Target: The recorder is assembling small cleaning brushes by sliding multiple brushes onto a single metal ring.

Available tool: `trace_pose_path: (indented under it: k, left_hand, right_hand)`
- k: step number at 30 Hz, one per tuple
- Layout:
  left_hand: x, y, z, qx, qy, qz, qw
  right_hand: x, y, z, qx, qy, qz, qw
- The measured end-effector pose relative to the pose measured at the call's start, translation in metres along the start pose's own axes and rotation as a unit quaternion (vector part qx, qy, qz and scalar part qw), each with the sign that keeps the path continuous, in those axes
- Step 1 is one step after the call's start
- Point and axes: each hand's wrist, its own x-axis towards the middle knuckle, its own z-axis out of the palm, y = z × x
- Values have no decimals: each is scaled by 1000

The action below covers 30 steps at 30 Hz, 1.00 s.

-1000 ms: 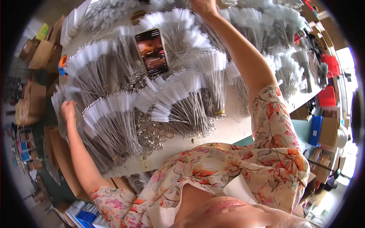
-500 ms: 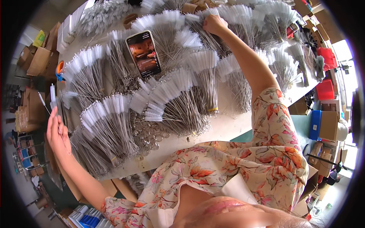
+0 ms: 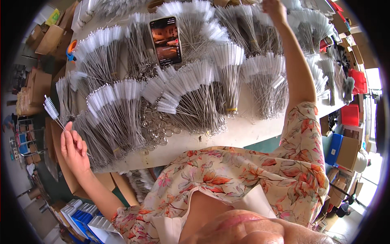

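Note:
My left hand (image 3: 75, 148) is beyond the table's left edge, fingers closed on a thin brush (image 3: 50, 107) with white bristles and a wire stem; its bristle end points up and left. At the far side of the table, my right hand (image 3: 275, 10) is partly cut off by the top of the picture. Its fingers look curled, above the far brush bundles (image 3: 254, 28); what they hold, if anything, is hidden. More brushes lie in fanned bundles in front of me, among them a near left bundle (image 3: 118, 110) and a middle bundle (image 3: 191, 93).
A phone (image 3: 165, 40) with a lit screen stands among the bundles on the white table (image 3: 239, 132). Loose metal rings (image 3: 162, 132) lie near its front. An orange roll (image 3: 72, 49) is at the left edge. Red bins (image 3: 357, 81) and a blue box (image 3: 335, 144) stand to the right.
My right hand has moved right and farther away, from one far bundle to the picture's top edge. My left hand has shifted nearer me and right, with the brush tilting more left. The view has shifted.

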Motion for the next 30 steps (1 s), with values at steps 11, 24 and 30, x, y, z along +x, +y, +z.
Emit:
trace_pose_path:
  k: [11,24,30]
  left_hand:
    - [-45,-40,-35,-84,42,-71,993]
    - [-53,-45,23,-173,-63,-32,982]
    - [-76,-48,129,-41,-222,45,973]
  right_hand:
    - [24,116,-57,-383,-43,125,914]
    - [3,-3,-87,-213,35,-59,975]
    - [-134,-106,-42,481,-328,-53,811]
